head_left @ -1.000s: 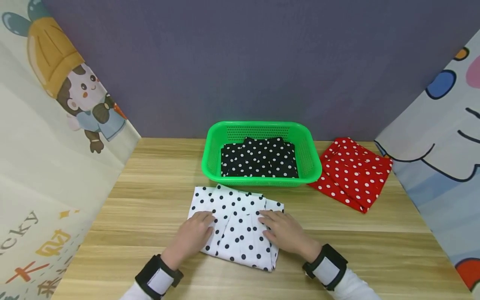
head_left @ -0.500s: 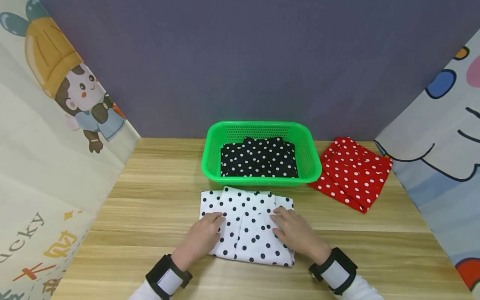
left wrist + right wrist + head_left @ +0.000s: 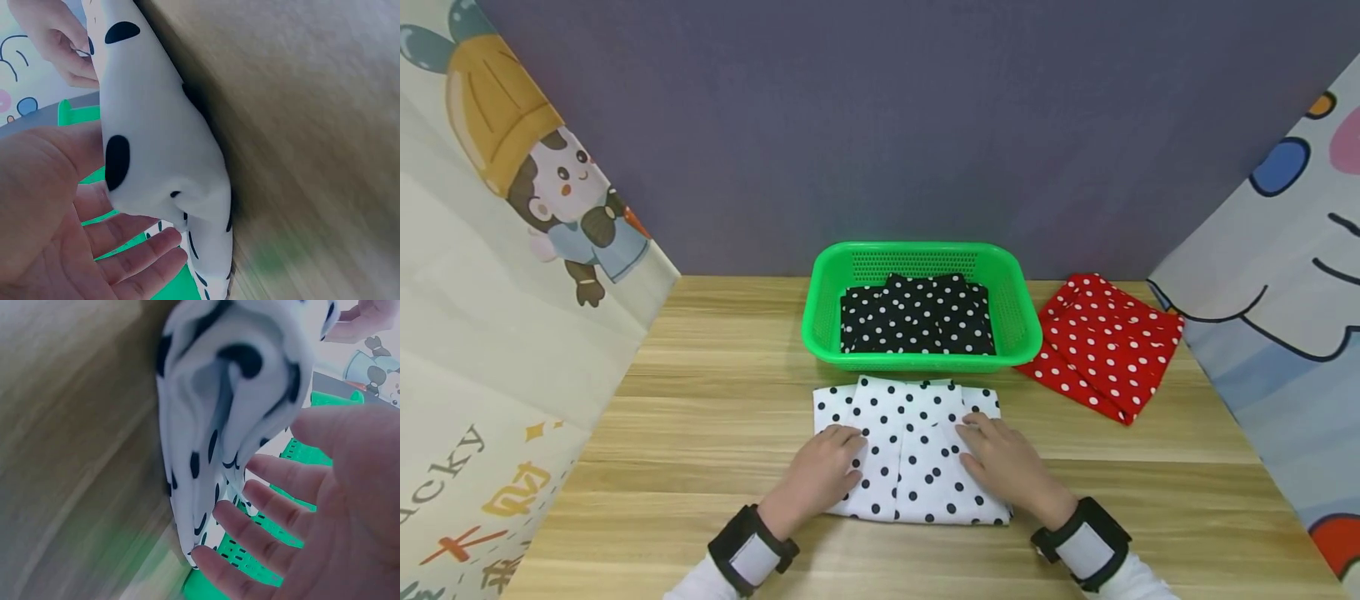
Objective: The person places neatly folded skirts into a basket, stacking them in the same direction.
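Fabric, white with black dots and folded flat point(image 3: 910, 454), is lying under both palms: my left hand point(image 3: 820, 475) is pressing its left edge, my right hand point(image 3: 1007, 467) its right, fingers straight. Beyond my fingertips is sitting the green plastic basket point(image 3: 820, 333).

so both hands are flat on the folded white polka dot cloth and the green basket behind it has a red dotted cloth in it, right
Not quite. The cloth inside the green basket is a black dotted cloth with white dots, as the head view shows. The red dotted cloth lies on the table to the basket's right. The rest holds: the left hand and right hand rest flat on the folded white polka dot cloth.
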`<state>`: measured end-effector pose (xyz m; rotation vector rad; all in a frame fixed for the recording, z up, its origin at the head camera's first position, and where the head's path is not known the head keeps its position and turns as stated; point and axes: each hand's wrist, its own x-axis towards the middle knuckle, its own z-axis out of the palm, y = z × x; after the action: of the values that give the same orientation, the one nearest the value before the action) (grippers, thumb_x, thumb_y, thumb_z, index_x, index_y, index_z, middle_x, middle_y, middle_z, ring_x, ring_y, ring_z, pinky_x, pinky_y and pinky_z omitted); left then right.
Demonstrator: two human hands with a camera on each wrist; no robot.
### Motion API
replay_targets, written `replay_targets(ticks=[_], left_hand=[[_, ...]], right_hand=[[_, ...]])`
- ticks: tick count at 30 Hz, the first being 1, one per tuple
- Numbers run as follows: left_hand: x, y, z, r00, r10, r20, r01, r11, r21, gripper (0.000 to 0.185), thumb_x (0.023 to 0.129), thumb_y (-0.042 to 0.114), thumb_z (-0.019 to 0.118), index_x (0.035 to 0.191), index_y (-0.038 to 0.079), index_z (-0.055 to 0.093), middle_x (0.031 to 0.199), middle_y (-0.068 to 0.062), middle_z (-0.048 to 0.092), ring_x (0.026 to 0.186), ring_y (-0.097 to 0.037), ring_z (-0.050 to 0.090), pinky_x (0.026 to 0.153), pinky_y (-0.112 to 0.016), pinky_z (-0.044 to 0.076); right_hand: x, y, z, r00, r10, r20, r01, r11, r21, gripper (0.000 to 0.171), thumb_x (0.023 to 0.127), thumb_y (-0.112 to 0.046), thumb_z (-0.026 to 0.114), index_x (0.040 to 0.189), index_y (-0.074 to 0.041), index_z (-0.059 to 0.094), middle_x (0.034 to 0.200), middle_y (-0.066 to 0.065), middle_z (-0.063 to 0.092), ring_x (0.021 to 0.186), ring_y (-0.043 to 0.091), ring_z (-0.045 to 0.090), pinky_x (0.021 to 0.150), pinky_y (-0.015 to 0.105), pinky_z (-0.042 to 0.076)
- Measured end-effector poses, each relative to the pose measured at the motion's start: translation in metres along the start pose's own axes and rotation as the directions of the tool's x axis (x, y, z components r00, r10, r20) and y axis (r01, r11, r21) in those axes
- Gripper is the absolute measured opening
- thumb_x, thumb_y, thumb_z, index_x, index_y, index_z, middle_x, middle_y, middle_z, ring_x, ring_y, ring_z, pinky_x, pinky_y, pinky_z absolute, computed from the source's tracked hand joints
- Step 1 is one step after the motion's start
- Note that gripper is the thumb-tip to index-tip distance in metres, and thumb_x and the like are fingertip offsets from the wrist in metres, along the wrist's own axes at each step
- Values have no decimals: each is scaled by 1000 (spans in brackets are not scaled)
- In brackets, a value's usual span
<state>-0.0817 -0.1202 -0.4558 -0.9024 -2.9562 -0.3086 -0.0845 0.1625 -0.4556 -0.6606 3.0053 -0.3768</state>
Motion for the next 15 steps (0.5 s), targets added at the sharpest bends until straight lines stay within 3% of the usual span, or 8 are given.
replay_targets(ticks=[15], left_hand=[[7,7,7,1000,4,2,-4,1000,-9,42,77,26,72,114,7,62,119,-9,58,111,-24,53,95,-36,45]], right_hand=[[-4,10,1,999,45,14,-44,999,-22,49,85,-28,63,127,-4,54,129,15,49,114,32,50,89,52,46]])
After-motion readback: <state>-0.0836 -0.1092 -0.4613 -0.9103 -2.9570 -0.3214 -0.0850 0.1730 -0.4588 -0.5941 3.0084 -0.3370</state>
